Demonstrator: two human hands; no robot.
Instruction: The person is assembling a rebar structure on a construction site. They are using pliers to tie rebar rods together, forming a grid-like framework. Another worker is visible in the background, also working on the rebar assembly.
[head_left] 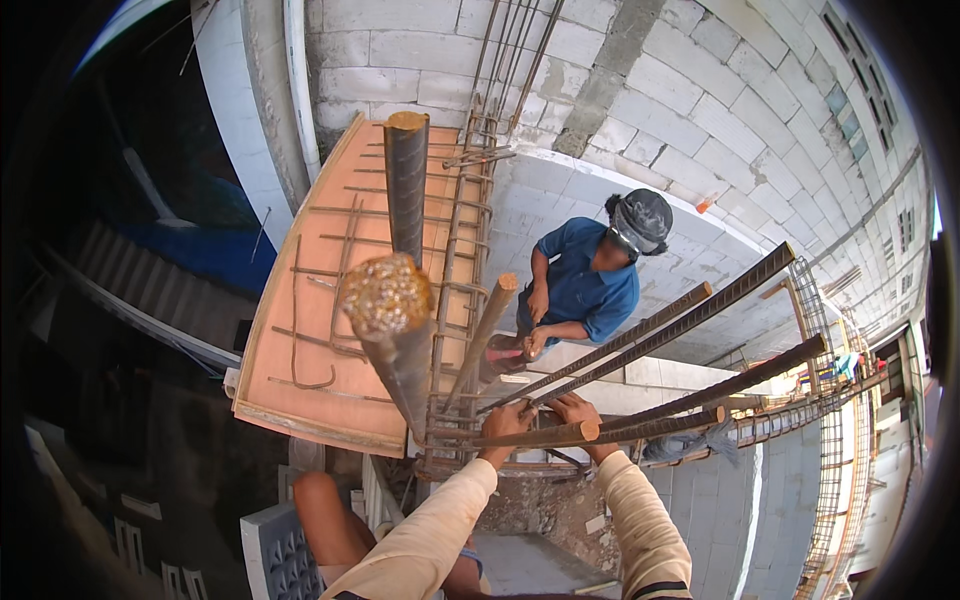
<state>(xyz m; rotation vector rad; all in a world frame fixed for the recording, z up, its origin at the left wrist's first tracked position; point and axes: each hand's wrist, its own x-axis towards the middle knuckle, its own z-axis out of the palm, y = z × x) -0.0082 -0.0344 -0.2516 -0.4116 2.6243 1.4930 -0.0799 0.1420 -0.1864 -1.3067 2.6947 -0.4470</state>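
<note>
My left hand [507, 425] and my right hand [574, 411] are close together at the base of a cluster of upright ribbed steel rebars. The fingers of both look bent and closed around something small at the crossing bars, too hidden to name. A thick rebar [555, 436] passes in front of my hands, and two long rebars [660, 349] rise to the right just beyond them. Left of my left hand stand a slanting rebar [483, 340] and a thick one [395, 370] with a rusty end close to the camera.
An orange-brown board [335, 412] with thin bent bars lies to the left, beside a long rebar cage [462, 220]. Facing me, a person in a blue shirt [580, 265] stands by a white block wall [690, 120]. A horizontal rebar cage [780, 428] runs off right.
</note>
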